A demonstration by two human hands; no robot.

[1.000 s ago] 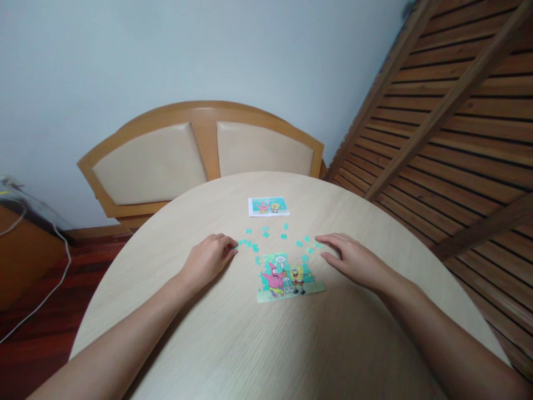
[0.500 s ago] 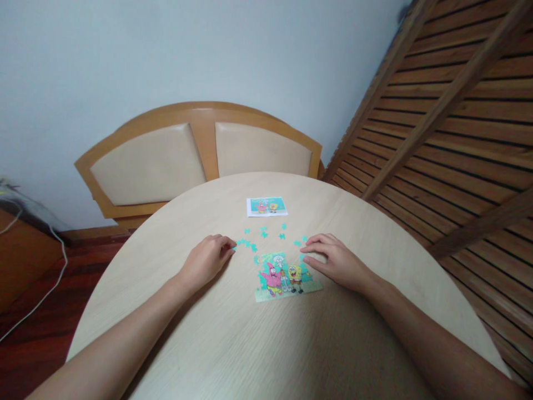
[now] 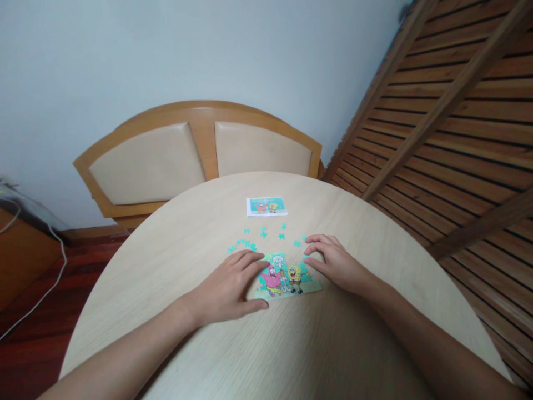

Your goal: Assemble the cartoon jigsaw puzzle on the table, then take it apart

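A partly assembled jigsaw puzzle (image 3: 287, 280) with cartoon figures lies flat on the round table. Over its left side reaches my left hand (image 3: 233, 283), thumb and fingers spread apart, covering part of the left edge. My right hand (image 3: 333, 261) rests by the upper right corner, its fingers curved and apart with nothing visible in them. Loose turquoise puzzle pieces (image 3: 245, 244) lie in a cluster beyond my left hand. Several more pieces (image 3: 264, 233) are scattered above the puzzle, and a couple of pieces (image 3: 297, 243) sit close to my right fingertips.
A picture card (image 3: 266, 206) of the same scene lies farther back on the pale wooden table (image 3: 200, 222). Behind the table stands a bench with a padded backrest (image 3: 150, 164). Slatted wood panels (image 3: 449, 122) rise on the right. A white cable (image 3: 62, 266) hangs at the left.
My left hand has moved right and toward me, from the loose pieces to the puzzle's left side, and its fingers have spread. My right hand has hardly moved.
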